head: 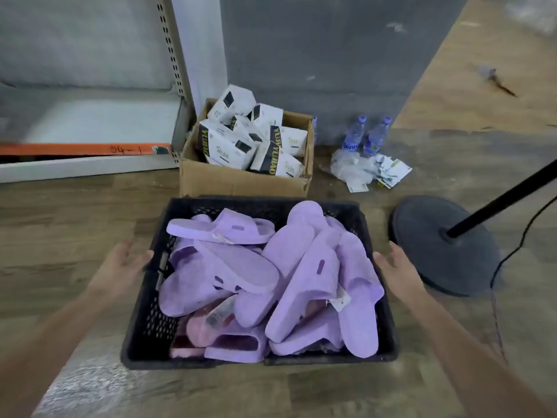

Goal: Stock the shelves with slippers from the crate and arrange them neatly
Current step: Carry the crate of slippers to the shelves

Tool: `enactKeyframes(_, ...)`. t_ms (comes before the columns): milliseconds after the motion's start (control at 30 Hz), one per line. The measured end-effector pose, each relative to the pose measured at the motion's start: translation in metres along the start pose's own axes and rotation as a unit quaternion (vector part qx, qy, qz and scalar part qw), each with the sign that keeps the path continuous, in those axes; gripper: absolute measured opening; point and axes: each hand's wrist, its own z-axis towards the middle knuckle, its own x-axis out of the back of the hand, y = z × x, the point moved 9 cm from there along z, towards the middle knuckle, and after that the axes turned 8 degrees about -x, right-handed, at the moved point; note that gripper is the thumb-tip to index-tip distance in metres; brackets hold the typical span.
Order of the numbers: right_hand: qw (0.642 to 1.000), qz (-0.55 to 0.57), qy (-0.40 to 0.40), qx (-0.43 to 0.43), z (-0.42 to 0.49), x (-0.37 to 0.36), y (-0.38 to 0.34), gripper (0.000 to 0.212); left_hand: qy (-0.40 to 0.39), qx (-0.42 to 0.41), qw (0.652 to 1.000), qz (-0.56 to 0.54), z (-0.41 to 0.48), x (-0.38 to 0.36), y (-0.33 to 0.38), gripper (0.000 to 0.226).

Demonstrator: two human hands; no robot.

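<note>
A black perforated plastic crate (pixel 150 315) sits on the wooden floor in front of me, heaped with several lilac slippers (pixel 304 260) and a pink one (pixel 196 327) at the bottom left. My left hand (pixel 126 263) is beside the crate's left wall, fingers straight, at or just off the rim. My right hand (pixel 394 270) is beside the right wall in the same way, fingers straight. Neither hand holds anything. A low grey shelf (pixel 90 122) with an orange front strip stands at the upper left.
Behind the crate stands a cardboard box (pixel 241 182) full of white packets. Two water bottles (pixel 366 137) and crumpled wrappers (pixel 361 170) lie to its right. A round black stand base (pixel 437 245) with a pole and cable sits right of the crate.
</note>
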Motion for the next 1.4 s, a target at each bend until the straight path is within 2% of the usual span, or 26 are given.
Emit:
enactKeyframes(33, 1.0, 0.006, 0.005, -0.003, 0.007, -0.007, 0.005, 0.049, 0.017, 0.017, 0.999, -0.021, 0.005, -0.002, -0.016, 0.039)
enactKeyframes(100, 0.999, 0.032, -0.006, -0.004, 0.027, -0.021, 0.018, 0.033, 0.002, 0.057, 0.998, -0.021, 0.018, -0.012, -0.05, 0.054)
enactKeyframes(167, 0.997, 0.075, -0.022, -0.023, 0.042, -0.031, 0.031, 0.034, -0.026, 0.076, 0.996, -0.043, 0.033, -0.026, -0.079, 0.063)
enactKeyframes(267, 0.993, 0.114, -0.024, -0.025, 0.051, -0.033, 0.029, 0.035, -0.021, 0.08, 0.996, -0.041, 0.035, -0.036, -0.083, 0.039)
enactKeyframes(433, 0.986, 0.138, -0.077, -0.058, 0.061, -0.051, 0.034, 0.029, 0.057, 0.041, 0.997, -0.042, 0.041, -0.044, -0.081, 0.033)
enactKeyframes(667, 0.982, 0.15, -0.071, -0.088, 0.074, -0.056, 0.051, 0.032, 0.079, 0.047, 0.995, -0.041, 0.047, -0.046, -0.092, 0.028)
enactKeyframes(800, 0.982, 0.148, -0.077, -0.091, 0.074, -0.056, 0.055, 0.04, 0.083, 0.068, 0.993, -0.053, 0.046, -0.044, -0.097, 0.036)
enactKeyframes(933, 0.984, 0.131, -0.068, -0.096, 0.066, -0.056, 0.058, 0.038, 0.092, 0.104, 0.986, -0.092, 0.038, -0.039, -0.111, 0.038)
enactKeyframes(1067, 0.984, 0.138, -0.063, -0.096, 0.056, -0.067, 0.075, 0.067, 0.096, 0.144, 0.98, -0.102, 0.014, -0.038, -0.132, 0.041)
enactKeyframes(1167, 0.981, 0.11, -0.109, -0.114, 0.032, -0.07, 0.091, 0.045, 0.093, 0.169, 0.975, -0.11, -0.007, -0.033, -0.149, 0.048)
enactKeyframes(1400, 0.972, 0.112, -0.108, -0.178, -0.024, -0.062, 0.131, 0.052, 0.064, 0.229, 0.963, -0.126, -0.068, -0.022, -0.182, 0.026)
